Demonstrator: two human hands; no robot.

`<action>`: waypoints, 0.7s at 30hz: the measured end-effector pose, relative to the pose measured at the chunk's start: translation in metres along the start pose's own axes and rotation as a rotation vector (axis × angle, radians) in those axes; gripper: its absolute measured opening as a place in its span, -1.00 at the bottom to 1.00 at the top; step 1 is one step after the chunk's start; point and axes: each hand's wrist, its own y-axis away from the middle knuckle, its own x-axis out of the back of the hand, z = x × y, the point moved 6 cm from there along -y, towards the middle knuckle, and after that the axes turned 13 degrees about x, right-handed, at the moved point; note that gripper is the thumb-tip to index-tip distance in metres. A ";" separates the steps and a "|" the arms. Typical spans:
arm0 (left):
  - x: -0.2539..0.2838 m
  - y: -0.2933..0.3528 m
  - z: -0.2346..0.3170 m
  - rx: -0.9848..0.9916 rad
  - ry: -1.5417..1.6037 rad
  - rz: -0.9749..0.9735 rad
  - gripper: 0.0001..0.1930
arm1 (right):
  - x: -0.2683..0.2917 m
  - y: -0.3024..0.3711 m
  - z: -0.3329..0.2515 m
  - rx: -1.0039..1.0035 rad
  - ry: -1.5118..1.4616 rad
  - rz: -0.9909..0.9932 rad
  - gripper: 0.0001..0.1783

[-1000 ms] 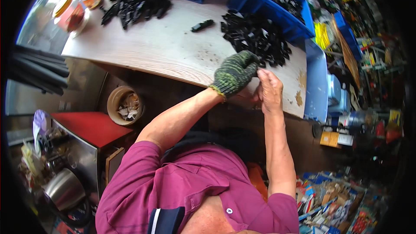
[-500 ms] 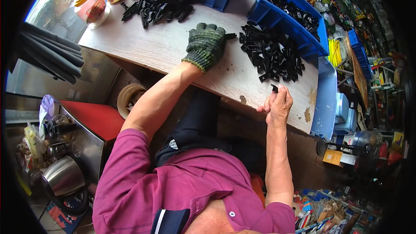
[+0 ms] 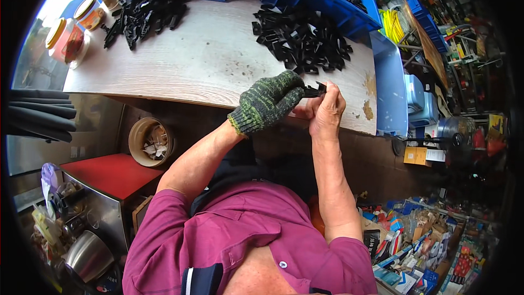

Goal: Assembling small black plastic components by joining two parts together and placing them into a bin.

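My left hand [image 3: 272, 99], in a dark green knitted glove, is closed on a black plastic part [image 3: 311, 92] whose end sticks out toward the right. My bare right hand [image 3: 328, 110] meets it there, fingers pinched round a small black plastic clip pressed up against that part. The clip is mostly hidden by the fingertips, so I cannot tell whether the two pieces are joined. Both hands are above the table's front edge. Just beyond them lies a heap of small black clips [image 3: 303, 39]; a second heap, of longer black parts [image 3: 146, 15], lies at the far left.
Blue crates [image 3: 349, 17] stand along the back of the pale wooden table [image 3: 202, 57]. Lidded jars [image 3: 66, 43] stand at its left corner. A round bin [image 3: 136, 147] with scraps is below, beside a red-topped cabinet [image 3: 112, 173]. A light-blue tub [image 3: 388, 87] adjoins the table's right end.
My gloved left hand has come back from the table toward me, bringing its black part to the clip in my right hand. The view has shifted, so the table sits further left.
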 end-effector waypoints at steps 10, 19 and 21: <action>-0.009 -0.001 -0.010 -0.045 -0.054 0.089 -0.72 | -0.002 0.005 0.004 -0.010 -0.032 -0.010 -0.72; -0.047 -0.003 0.005 0.036 0.110 0.222 -0.63 | 0.009 0.007 -0.008 0.148 0.152 0.060 -0.70; -0.048 -0.002 0.000 0.023 0.089 0.206 -0.62 | 0.009 0.006 -0.006 0.136 0.120 0.052 -0.70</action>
